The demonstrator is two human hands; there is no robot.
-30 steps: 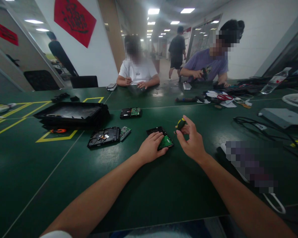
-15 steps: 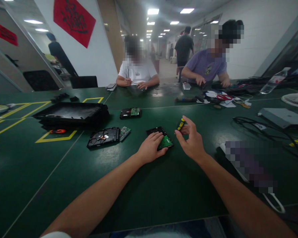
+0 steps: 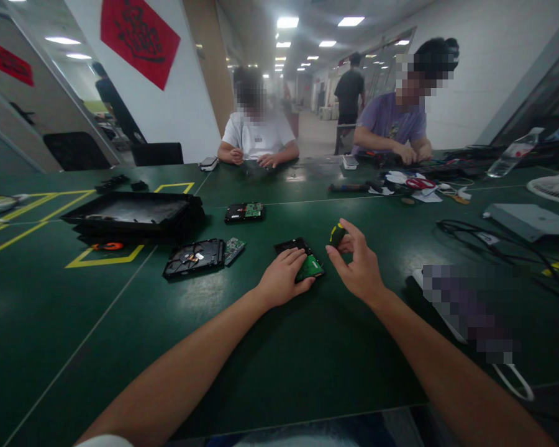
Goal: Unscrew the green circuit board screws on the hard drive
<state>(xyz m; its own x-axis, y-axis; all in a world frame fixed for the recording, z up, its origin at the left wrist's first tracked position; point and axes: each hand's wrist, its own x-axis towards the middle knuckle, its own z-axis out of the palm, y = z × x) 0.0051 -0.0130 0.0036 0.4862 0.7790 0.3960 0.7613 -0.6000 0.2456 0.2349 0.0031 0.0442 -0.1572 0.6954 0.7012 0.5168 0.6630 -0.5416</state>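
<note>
One hard drive [image 3: 313, 267], right of loose circuit board [image 3: 234, 251], under your left hand [image 3: 283, 277], laid flat, thumb spread; your right hand [image 3: 358, 261], farther right of board, pinches yellow-green tool [image 3: 336, 234] (kind unclear). Drive may skid if left-hand pressure slackens.

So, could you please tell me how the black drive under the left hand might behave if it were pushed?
The black drive would probably slide rather than roll, being flat and boxy. The left hand resting on it would likely damp that. Its green circuit board lies exposed, so it may be fragile.
</note>
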